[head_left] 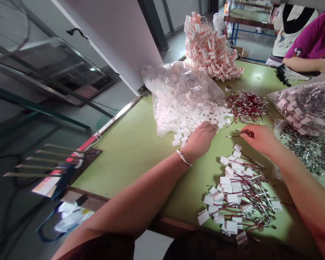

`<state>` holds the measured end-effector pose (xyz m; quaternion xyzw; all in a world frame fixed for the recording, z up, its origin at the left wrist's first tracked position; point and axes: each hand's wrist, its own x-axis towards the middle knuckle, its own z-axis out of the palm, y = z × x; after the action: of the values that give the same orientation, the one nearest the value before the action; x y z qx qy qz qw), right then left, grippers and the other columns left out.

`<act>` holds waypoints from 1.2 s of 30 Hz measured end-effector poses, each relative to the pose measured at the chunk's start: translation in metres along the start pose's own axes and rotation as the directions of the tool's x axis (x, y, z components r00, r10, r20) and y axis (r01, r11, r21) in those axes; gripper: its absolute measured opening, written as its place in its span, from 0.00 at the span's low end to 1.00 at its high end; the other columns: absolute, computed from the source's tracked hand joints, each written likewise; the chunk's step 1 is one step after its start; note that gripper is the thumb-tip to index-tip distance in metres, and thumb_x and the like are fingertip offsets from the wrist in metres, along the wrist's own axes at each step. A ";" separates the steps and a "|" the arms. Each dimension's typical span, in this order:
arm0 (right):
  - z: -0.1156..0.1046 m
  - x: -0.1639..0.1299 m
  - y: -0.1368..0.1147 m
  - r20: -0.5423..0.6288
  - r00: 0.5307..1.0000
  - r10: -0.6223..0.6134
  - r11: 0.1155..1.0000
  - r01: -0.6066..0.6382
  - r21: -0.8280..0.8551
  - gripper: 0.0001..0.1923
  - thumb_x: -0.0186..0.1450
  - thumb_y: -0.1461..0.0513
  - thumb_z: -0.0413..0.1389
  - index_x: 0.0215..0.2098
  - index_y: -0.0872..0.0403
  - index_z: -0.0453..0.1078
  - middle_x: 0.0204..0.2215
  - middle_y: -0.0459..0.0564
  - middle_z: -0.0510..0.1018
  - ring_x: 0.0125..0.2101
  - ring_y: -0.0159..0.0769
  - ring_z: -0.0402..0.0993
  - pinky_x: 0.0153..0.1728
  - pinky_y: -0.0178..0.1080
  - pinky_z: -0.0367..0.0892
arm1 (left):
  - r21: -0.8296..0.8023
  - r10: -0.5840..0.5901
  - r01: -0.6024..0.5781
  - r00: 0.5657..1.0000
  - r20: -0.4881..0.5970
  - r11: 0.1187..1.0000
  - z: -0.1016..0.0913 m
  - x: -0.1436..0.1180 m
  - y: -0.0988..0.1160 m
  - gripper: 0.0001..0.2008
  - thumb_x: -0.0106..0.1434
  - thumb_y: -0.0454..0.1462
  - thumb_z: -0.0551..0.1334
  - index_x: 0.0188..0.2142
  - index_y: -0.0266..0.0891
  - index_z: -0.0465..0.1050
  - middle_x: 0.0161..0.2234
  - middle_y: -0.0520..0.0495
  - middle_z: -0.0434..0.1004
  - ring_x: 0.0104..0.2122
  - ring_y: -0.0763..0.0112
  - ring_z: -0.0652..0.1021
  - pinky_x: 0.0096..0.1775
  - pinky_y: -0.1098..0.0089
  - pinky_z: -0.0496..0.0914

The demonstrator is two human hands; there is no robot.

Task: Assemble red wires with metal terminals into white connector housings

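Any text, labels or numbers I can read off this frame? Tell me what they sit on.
None can be read.
White tags spilling from the clear bag: look blank.
Card at the table's left edge: print blurred.
Co-worker's white shirt: a graphic, no legible words.

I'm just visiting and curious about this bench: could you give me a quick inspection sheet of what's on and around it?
Surface: green table, worn front edge.
Job's things: white tags spilling from a clear bag; red metal-tipped wires; tagged wires piled near the front.
Clutter: pink-and-white bundle; two more bags at the right.
Hands: left hand on the white tags; right hand pinching one wire.
Cables: nothing seen.
Surroundings: another person's arm at the far side; metal rods on the left.
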<state>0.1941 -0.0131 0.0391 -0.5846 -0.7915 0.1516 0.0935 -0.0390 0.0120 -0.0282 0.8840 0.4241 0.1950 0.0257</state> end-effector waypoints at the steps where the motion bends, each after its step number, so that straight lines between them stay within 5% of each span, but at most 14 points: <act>1: 0.008 0.005 0.003 -0.037 0.999 -0.024 0.997 0.022 -0.077 0.09 0.63 0.61 0.52 0.37 0.52 0.74 0.33 0.49 0.76 0.29 0.33 0.67 0.27 0.36 0.56 | 0.003 -0.018 0.018 1.000 0.002 1.000 0.001 0.000 0.001 0.19 0.60 0.24 0.51 0.46 0.33 0.76 0.48 0.39 0.77 0.46 0.59 0.72 0.50 0.59 0.69; 5: 0.036 0.013 0.007 -0.005 0.997 -0.073 0.954 0.069 -0.293 0.11 0.66 0.62 0.49 0.40 0.53 0.73 0.40 0.53 0.73 0.36 0.38 0.69 0.28 0.37 0.56 | -0.109 -0.100 0.095 0.994 -0.040 0.990 0.000 -0.002 0.000 0.14 0.64 0.30 0.54 0.43 0.34 0.78 0.41 0.40 0.79 0.42 0.60 0.74 0.49 0.60 0.69; 10: 0.035 0.008 -0.002 0.054 0.998 -0.026 0.921 0.045 -0.387 0.11 0.67 0.64 0.46 0.38 0.57 0.70 0.39 0.56 0.73 0.32 0.38 0.71 0.28 0.39 0.55 | -0.208 -0.190 0.182 0.982 -0.016 0.961 0.002 -0.003 0.000 0.21 0.61 0.32 0.57 0.54 0.33 0.71 0.42 0.38 0.75 0.44 0.58 0.72 0.49 0.59 0.68; 16: 0.023 0.001 -0.007 0.024 0.999 0.035 0.993 -0.032 -0.113 0.08 0.66 0.62 0.48 0.38 0.54 0.69 0.29 0.50 0.77 0.27 0.36 0.71 0.28 0.37 0.57 | -0.146 -0.177 0.184 0.982 0.063 0.972 -0.006 -0.003 0.010 0.18 0.58 0.28 0.55 0.45 0.34 0.77 0.38 0.39 0.71 0.41 0.59 0.71 0.46 0.60 0.69; 21: 0.024 -0.005 -0.005 -0.075 0.997 -0.033 0.984 0.045 0.172 0.06 0.63 0.61 0.53 0.30 0.52 0.71 0.26 0.46 0.77 0.25 0.32 0.69 0.29 0.36 0.61 | -0.263 -0.319 0.317 0.947 0.038 0.911 -0.012 -0.006 0.010 0.10 0.58 0.32 0.59 0.39 0.36 0.77 0.37 0.43 0.75 0.38 0.63 0.74 0.44 0.62 0.70; 24: 0.024 -0.010 -0.010 -0.153 0.981 -0.119 0.981 0.140 0.132 0.08 0.64 0.62 0.52 0.31 0.52 0.73 0.29 0.48 0.78 0.29 0.34 0.71 0.32 0.37 0.63 | -0.529 -0.496 0.464 0.864 0.092 0.711 -0.015 -0.007 0.013 0.10 0.55 0.34 0.63 0.38 0.38 0.77 0.32 0.47 0.76 0.31 0.69 0.74 0.37 0.67 0.70; 28: 0.024 -0.017 -0.019 -0.147 0.970 -0.194 0.980 0.197 0.007 0.09 0.64 0.62 0.51 0.31 0.53 0.73 0.30 0.49 0.77 0.30 0.35 0.71 0.32 0.37 0.62 | -0.797 -0.562 0.538 0.763 0.320 0.277 -0.019 -0.007 0.023 0.13 0.54 0.38 0.65 0.39 0.35 0.78 0.26 0.49 0.75 0.25 0.75 0.71 0.32 0.70 0.67; 32: 0.028 -0.020 -0.023 -0.113 0.965 -0.235 0.972 0.235 -0.013 0.10 0.65 0.62 0.49 0.33 0.52 0.73 0.30 0.48 0.77 0.30 0.34 0.71 0.31 0.37 0.61 | -0.873 -0.481 0.484 0.752 0.451 -0.063 -0.020 -0.007 0.032 0.08 0.55 0.37 0.66 0.32 0.33 0.77 0.23 0.49 0.73 0.23 0.78 0.69 0.30 0.72 0.66; 36: 0.030 -0.020 -0.022 -0.113 0.969 -0.220 0.975 0.220 -0.014 0.10 0.65 0.62 0.49 0.32 0.52 0.73 0.30 0.48 0.77 0.29 0.34 0.70 0.31 0.36 0.60 | -0.854 -0.416 0.478 0.748 0.518 -0.205 -0.022 -0.007 0.036 0.04 0.56 0.34 0.66 0.30 0.33 0.76 0.22 0.50 0.71 0.22 0.80 0.68 0.27 0.74 0.64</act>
<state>0.1703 -0.0426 0.0191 -0.5008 -0.8450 0.1063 0.1546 -0.0248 -0.0190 -0.0029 0.3934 0.4455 0.3866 0.7052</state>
